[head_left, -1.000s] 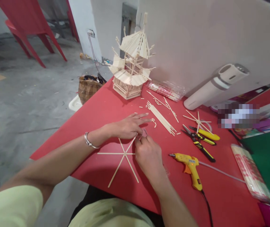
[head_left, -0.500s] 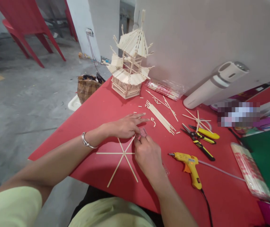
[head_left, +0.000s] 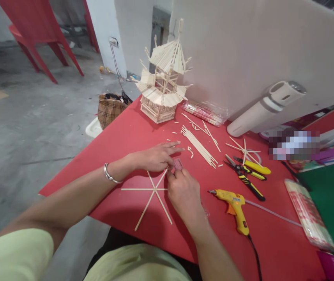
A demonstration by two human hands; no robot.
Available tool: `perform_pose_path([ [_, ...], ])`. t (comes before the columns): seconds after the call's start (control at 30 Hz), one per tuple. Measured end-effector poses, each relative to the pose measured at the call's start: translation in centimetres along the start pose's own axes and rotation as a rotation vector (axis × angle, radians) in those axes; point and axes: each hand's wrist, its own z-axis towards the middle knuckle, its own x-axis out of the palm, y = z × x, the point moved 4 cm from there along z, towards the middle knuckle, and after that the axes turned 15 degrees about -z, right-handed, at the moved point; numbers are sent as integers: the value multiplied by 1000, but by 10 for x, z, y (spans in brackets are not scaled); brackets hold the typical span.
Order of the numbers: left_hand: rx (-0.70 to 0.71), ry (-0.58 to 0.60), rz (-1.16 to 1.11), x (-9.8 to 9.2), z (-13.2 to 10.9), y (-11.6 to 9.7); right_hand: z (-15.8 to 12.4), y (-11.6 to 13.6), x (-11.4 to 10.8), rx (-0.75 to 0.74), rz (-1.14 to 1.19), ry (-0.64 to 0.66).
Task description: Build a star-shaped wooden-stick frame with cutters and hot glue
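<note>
A six-armed star of thin wooden sticks (head_left: 154, 189) lies flat on the table in front of me. My left hand (head_left: 158, 157) rests palm down over its far arms, fingers stretched out, thumb tucked near the tip of one stick. My right hand (head_left: 184, 191) is closed beside it, its fingertips at that same stick tip and its side covering the right arm. Under its fingers a clear, ruler-like strip with a pinkish printed end (head_left: 178, 164) sticks out; most of the strip is hidden by the hand.
Beyond my hands are a bundle of sticks (head_left: 200, 146), cut bits and a stick pagoda (head_left: 162, 86). To the right lie a yellow glue gun (head_left: 232, 201) with its cord, pliers (head_left: 245, 175), another stick star (head_left: 244, 151) and packed sticks (head_left: 310, 214). A white tumbler (head_left: 264, 109) stands behind.
The whole view has shifted slightly. Both hands, the star and the clear strip keep their places relative to each other.
</note>
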Motion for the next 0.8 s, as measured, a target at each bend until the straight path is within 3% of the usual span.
perform_pose_path([
  [0.2,-4,2,-5,-1,-1,-1,-3,-3,1,11,33,-84],
  [0.57,-14,1,-5,2,-4,4,-20,-9,-7,53,177,-55],
  [0.8,-9,-35,-3,2,-7,5,-41,-10,-17,135,245,-296],
])
